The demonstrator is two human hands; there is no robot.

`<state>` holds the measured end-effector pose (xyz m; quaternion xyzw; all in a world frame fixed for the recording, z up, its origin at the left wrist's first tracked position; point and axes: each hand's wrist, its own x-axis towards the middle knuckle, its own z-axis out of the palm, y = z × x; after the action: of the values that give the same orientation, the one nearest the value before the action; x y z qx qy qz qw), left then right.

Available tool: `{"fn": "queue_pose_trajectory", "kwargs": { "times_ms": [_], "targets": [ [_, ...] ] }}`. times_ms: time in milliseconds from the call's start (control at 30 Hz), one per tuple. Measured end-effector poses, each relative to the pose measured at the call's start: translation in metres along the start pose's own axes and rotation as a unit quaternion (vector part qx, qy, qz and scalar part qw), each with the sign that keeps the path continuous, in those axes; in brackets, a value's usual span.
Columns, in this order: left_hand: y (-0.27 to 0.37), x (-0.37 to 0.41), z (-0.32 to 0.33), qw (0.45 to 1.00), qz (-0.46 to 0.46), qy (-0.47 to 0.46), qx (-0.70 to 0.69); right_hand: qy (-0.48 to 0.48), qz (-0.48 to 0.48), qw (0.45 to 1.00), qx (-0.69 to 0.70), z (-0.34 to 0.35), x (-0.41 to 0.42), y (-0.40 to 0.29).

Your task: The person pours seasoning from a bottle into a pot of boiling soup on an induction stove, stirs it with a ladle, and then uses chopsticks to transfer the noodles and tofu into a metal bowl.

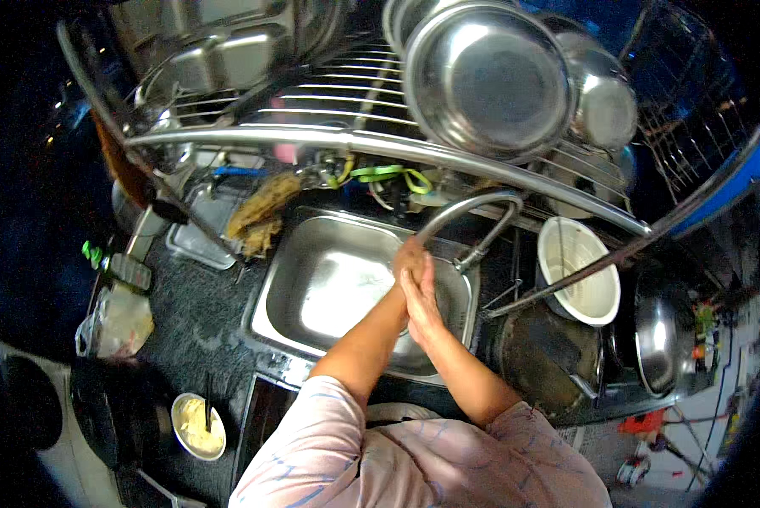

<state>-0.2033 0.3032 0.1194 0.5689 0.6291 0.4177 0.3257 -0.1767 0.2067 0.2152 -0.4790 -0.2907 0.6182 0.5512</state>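
Observation:
My left hand (410, 257) and my right hand (422, 305) press against each other over the right part of a stainless steel sink (281, 279). The arched metal faucet (466, 206) curves down to my left hand, which hides the spout's end. My left fingers are blurred and partly hidden. Flat against the left hand lies the right one, its thumb apart from its fingers. No object shows between the two hands. Bright light reflects from the basin's bottom; whether water is running cannot be told.
A metal dish rack (329, 134) bearing steel basins (491, 82) spans above the sink. To the right are a white-lined pot (577, 273) and a steel bowl (662, 343). On the left counter stand a green-capped bottle (129, 272) and a bowl of pale food (196, 428) with chopsticks.

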Motion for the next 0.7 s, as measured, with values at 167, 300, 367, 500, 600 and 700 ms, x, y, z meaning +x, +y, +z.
{"fn": "queue_pose_trajectory", "kwargs": {
  "times_ms": [167, 300, 367, 500, 600, 700],
  "targets": [
    [-0.014, -0.009, 0.015, 0.988, -0.067, -0.129, -0.049, -0.025, 0.023, 0.989, 0.142, -0.021, 0.058, 0.012],
    [0.028, -0.032, -0.012, 0.907, -0.15, -0.193, -0.342, 0.11, 0.182, 0.975, 0.07, -0.041, 0.112, 0.012],
    [0.026, -0.044, -0.031, 0.857, -0.202, -0.162, -0.445, 0.111, 0.193, 0.974, 0.05, -0.027, 0.12, 0.027],
    [0.052, -0.059, -0.035, 0.867, -0.137, -0.19, -0.441, 0.053, 0.081, 0.995, 0.035, -0.1, 0.198, 0.069],
    [0.048, -0.056, -0.041, 0.899, -0.156, -0.145, -0.383, -0.012, 0.01, 0.999, -0.042, -0.05, 0.158, 0.04],
    [0.082, -0.038, -0.044, 0.899, -0.235, -0.114, -0.351, -0.147, -0.166, 0.97, -0.098, -0.065, 0.158, 0.06]
  ]
}}
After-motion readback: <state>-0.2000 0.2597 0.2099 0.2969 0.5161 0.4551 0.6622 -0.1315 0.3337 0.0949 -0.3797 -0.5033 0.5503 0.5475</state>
